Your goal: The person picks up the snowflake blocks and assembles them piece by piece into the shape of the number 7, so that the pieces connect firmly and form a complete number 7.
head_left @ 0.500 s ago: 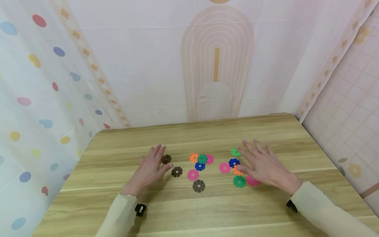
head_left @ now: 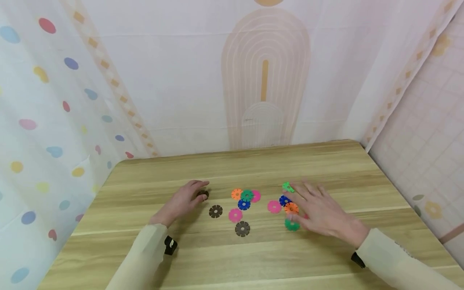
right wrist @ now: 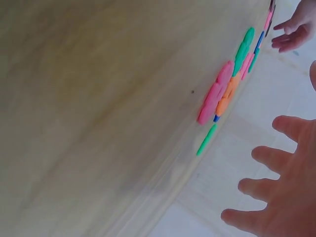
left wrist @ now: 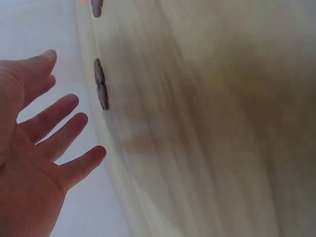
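Note:
Several flat flower-shaped plastic discs lie on a wooden table (head_left: 253, 262). My left hand (head_left: 183, 200) hovers with loosely spread fingers over a brown disc (head_left: 203, 194), which is half hidden. In the left wrist view the fingers (left wrist: 54, 116) are straight and off the wood beside a brown disc (left wrist: 100, 84). My right hand (head_left: 319, 209) is spread flat above the right cluster: a light green disc (head_left: 288, 187), a blue one (head_left: 284, 199), an orange one (head_left: 291, 208) and a green one (head_left: 291, 225). The right wrist view shows its fingers (right wrist: 276, 168) held clear of the pink disc (right wrist: 215, 94).
Between the hands lie a brown disc (head_left: 215, 211), a pink one (head_left: 235, 215), another brown one (head_left: 242, 228), a pink one (head_left: 274, 206), and an overlapping orange, teal, blue and pink group (head_left: 246, 196). Fabric backdrops close the table's far and side edges.
My left hand slid right and its fingers now cover part of the brown disc. My right hand drew back a little, uncovering the orange disc and hiding the pink one beneath it.

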